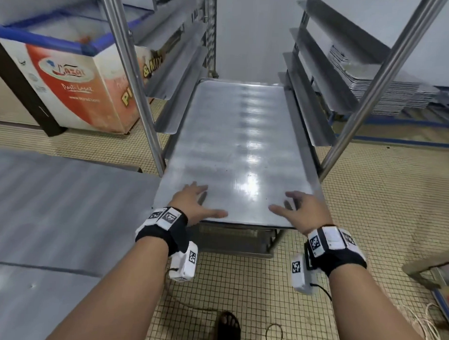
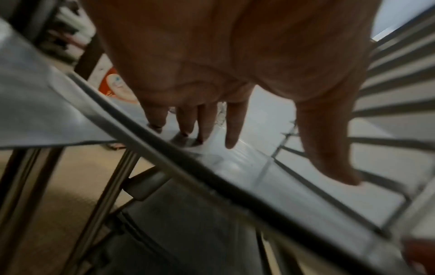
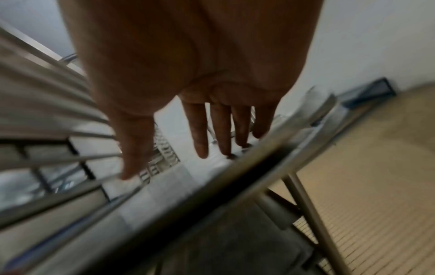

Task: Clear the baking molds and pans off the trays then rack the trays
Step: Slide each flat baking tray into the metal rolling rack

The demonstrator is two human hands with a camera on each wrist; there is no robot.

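A large bare metal tray (image 1: 234, 144) lies flat in the steel rack (image 1: 135, 72), resting on the side rails, with its near end sticking out toward me. My left hand (image 1: 196, 204) hovers with spread, straight fingers over the tray's near left corner. My right hand (image 1: 291, 205) does the same over the near right corner. In the left wrist view the left hand (image 2: 212, 126) has its fingertips at or just above the tray (image 2: 294, 186). In the right wrist view the right hand (image 3: 212, 137) reaches past the tray's edge (image 3: 235, 176). Neither hand grips anything.
A steel table (image 1: 51, 214) stands at my left. A chest freezer (image 1: 69, 70) with a red label sits behind it. A stack of trays (image 1: 379, 83) lies at the right beyond the rack. Empty rack rails (image 1: 320, 79) run above the tray. Cables (image 1: 276, 334) lie on the tiled floor.
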